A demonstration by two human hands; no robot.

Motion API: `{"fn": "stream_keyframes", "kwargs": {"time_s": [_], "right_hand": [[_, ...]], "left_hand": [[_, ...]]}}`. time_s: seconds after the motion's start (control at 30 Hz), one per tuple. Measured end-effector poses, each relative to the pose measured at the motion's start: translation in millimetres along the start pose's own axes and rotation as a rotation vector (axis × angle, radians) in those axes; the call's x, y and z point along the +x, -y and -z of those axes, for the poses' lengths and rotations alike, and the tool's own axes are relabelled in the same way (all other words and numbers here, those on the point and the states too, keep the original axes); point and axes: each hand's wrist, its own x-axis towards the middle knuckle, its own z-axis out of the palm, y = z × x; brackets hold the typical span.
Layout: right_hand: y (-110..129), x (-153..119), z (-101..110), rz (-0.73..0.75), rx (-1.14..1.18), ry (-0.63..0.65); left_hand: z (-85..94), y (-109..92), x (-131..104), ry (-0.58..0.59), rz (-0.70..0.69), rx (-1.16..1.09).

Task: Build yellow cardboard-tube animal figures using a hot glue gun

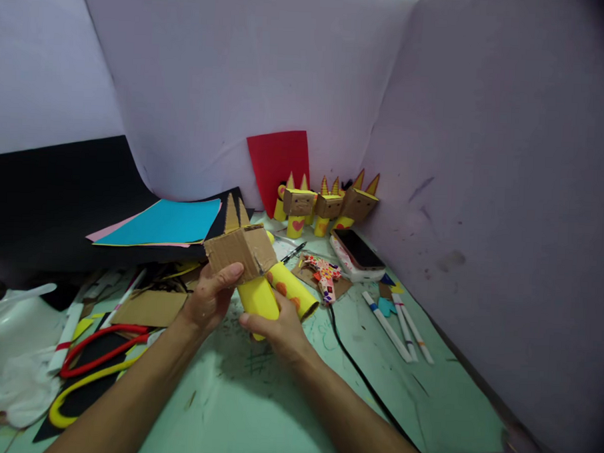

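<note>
The cardboard figure [253,264], a brown box head with two pointed ears set on a yellow paper tube, is held in the air just above the green table [425,392], near the middle of the view. The box head is gripped by the left hand [209,296], with the thumb laid over its lower front edge and the fingers hidden behind it. The yellow tube body [259,298] is clasped from below by the right hand [277,329], closed around its lower end; a second yellow tube with orange spots [294,289] lies against it, though whether it is joined cannot be told. For the joint of head and tube to be set well, the box should probably be pressed squarely and evenly onto the tube top, and the thin paper should not be squeezed so hard that it is crushed. A patterned glue gun [324,275] rests just beyond the hands, its black cord [356,369] trailed across the table. Three finished figures [325,204] are lined up against the back wall before a red sheet [279,159]. A phone [357,250] and white markers [402,328] are seen to the right, blue paper [167,222] and red and yellow loops [95,368] to the left. The table is enclosed by pale lilac backdrop sheets [485,161].
</note>
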Motion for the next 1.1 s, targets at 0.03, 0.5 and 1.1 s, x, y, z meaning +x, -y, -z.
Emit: {"fn": "stream_keyframes", "kwargs": {"time_s": [0.03,0.5,1.1], "right_hand": [[0,1,0,0.0,0.01,-0.003],[27,-7,6,0.054,0.404,0.134],[59,7,63,0.351,0.116,-0.273]], "left_hand": [[-0.4,-1,0,-0.01,-0.003,0.0],[-0.8,-4,-13,0.38,0.246,0.222],[-0.8,6,-4,0.143,0.074,0.404]]}}
